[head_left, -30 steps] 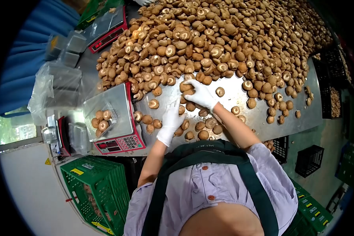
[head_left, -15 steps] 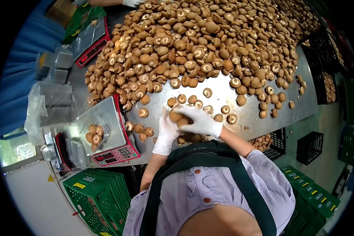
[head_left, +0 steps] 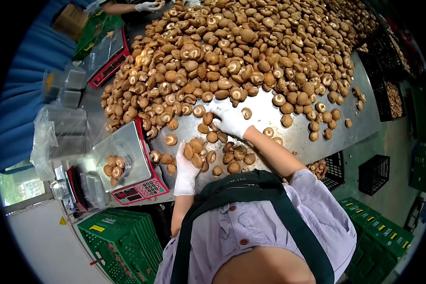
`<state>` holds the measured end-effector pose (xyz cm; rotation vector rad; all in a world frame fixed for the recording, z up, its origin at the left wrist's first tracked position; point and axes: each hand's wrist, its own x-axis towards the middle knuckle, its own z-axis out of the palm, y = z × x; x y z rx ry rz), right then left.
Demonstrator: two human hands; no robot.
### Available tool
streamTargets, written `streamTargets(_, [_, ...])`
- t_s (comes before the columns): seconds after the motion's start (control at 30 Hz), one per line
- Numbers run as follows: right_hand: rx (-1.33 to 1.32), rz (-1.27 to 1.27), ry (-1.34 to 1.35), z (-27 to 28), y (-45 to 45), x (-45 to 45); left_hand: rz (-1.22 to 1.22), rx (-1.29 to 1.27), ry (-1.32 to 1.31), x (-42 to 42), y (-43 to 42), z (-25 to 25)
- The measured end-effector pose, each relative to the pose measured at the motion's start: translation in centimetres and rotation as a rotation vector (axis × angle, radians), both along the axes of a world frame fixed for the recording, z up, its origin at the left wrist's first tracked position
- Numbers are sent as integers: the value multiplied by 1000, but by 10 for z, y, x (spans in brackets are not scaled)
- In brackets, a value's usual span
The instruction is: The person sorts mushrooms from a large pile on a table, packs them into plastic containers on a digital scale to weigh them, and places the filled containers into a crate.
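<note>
My gloved left hand [head_left: 186, 171] is low over the steel table, its fingers curled round a couple of brown shiitake mushrooms [head_left: 189, 151]. More loose shiitake lie just right of it. Farther forward, my gloved right hand [head_left: 232, 122] stretches to the front edge of the big shiitake heap [head_left: 251, 52]. Its fingers are apart, with the tips beside a few loose mushrooms [head_left: 207, 118]; no mushroom shows in its grasp. On the red scale [head_left: 139, 188] at left, a clear plastic tray holds several shiitake [head_left: 113, 166].
A second red scale [head_left: 110, 66] stands at the far left, near another person's gloved hand [head_left: 149, 6]. Clear plastic trays [head_left: 68, 118] are stacked at the left. Green crates [head_left: 123, 236] flank me below, and black crates [head_left: 374, 174] stand at the right.
My hands, together over mushrooms before, have parted. The right moved forward to the heap's edge; the left shifted slightly left with mushrooms. The other person's hand and arm now show more.
</note>
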<state>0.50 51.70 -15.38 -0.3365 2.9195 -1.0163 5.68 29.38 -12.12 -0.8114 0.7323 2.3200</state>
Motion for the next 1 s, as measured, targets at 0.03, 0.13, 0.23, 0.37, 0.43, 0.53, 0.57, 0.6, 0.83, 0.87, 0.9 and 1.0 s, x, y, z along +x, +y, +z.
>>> streamTargets(0.03, [-62, -10, -86, 12, 0, 10, -21, -81, 65, 0, -1, 10])
streamTargets(0.13, [-97, -129, -143, 47, 18, 25, 58, -452, 351, 0, -24, 61])
streamTargets(0.23, [-55, -294, 88, 30, 39, 20, 267, -874, 671, -14, -117, 69])
streamTargets(0.37, [53, -378, 167, 32, 50, -2, 510, -2040, 845, -29, -177, 102])
streamTargets(0.43, [156, -206, 285, 31, 43, -17, 20, -2321, 774, -39, -237, 73])
streamTargets(0.53, [348, -38, 272, 0, 15, -26, -132, -2455, 646, -44, -231, 60])
streamTargets(0.57, [419, -53, 364, -21, 6, -27, -138, -2457, 657, -45, -233, 59])
streamTargets(0.6, [442, -82, 402, -25, 2, -25, -170, -2596, 523, -44, -214, 70])
streamTargets(0.83, [-87, -106, -180, 29, 19, 23, -13, -2124, 1187, -58, -108, 61])
streamTargets(0.87, [-170, -76, -196, 14, 27, 33, -112, -1965, 1224, -61, -79, 55])
streamTargets(0.9, [-474, -102, -356, 26, 35, 43, -206, -1802, 1255, -65, -53, 50])
streamTargets(1.0, [-1199, -195, -601, 2, 63, 66, -437, -1662, 1190, -88, 8, 8])
